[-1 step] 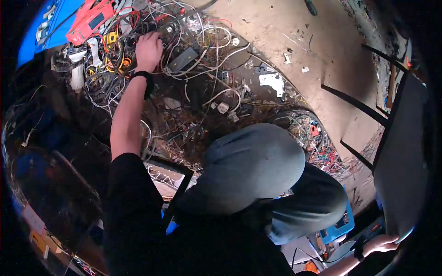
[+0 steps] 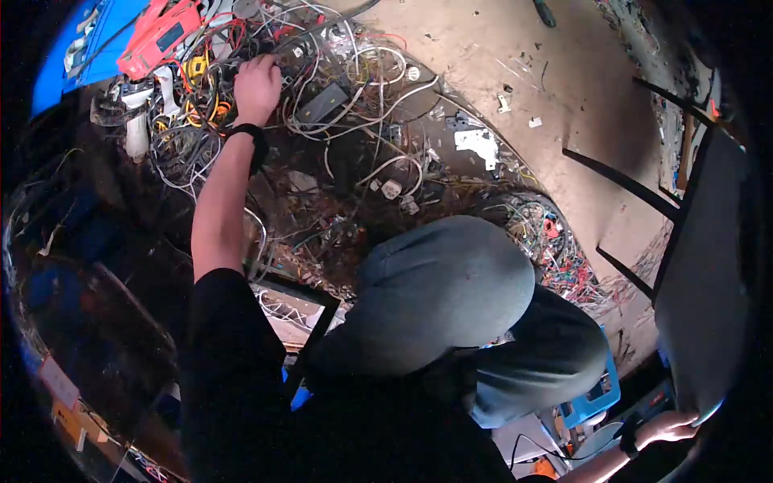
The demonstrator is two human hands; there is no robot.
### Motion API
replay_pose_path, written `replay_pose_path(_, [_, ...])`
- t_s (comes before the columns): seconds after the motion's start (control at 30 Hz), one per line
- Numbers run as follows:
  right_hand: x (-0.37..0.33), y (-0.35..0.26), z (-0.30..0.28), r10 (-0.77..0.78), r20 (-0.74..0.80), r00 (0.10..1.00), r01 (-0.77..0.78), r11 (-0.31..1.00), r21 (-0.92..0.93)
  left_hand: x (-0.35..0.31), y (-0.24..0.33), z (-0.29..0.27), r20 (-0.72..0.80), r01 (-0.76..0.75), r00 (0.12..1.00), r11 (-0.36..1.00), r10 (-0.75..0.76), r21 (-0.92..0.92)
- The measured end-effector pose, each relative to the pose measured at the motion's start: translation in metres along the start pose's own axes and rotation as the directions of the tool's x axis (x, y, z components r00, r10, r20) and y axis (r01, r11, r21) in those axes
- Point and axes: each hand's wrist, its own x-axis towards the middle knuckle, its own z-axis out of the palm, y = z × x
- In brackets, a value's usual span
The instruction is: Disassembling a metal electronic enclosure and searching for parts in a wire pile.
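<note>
My left hand (image 2: pixel 258 90) reaches into a tangled heap of cables (image 2: pixel 211 97) at the far left. Its fingers bend down into dark cables, and their tips are partly hidden there. Just right of it lies a black power adapter (image 2: pixel 322 105) among looped pale cables (image 2: pixel 394 121). To its left are a red handheld device (image 2: pixel 165 39) with a dark display and a yellow piece (image 2: pixel 196 66). Far off at the lower right, my right hand (image 2: pixel 667 427) is closed at the bottom edge of a large dark panel (image 2: pixel 700 274) with thin black legs.
White plastic scraps (image 2: pixel 477 146) and debris lie on the dark ground. A pile of thin coloured wires (image 2: pixel 555 249) sits beyond my knee (image 2: pixel 451 282). A tan board (image 2: pixel 483 72) spreads across the far side. A blue plastic case (image 2: pixel 596 394) stands near the right hand.
My left hand has shifted very slightly within the cables. Everything else looks the same.
</note>
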Motion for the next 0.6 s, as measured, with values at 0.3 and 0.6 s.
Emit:
replay_pose_path(0.3, [-0.002,-0.015,0.011,0.023,0.007,1.0,-0.023,1.0,0.009,0.045,-0.022,-0.027,0.154,0.097,0.983,0.995,-0.101,0.034])
replay_pose_path(0.6, [0.004,0.002,0.006,0.01,0.004,1.0,-0.01,1.0,0.007,0.015,0.012,-0.015,0.247,0.066,0.964,0.991,-0.094,0.119])
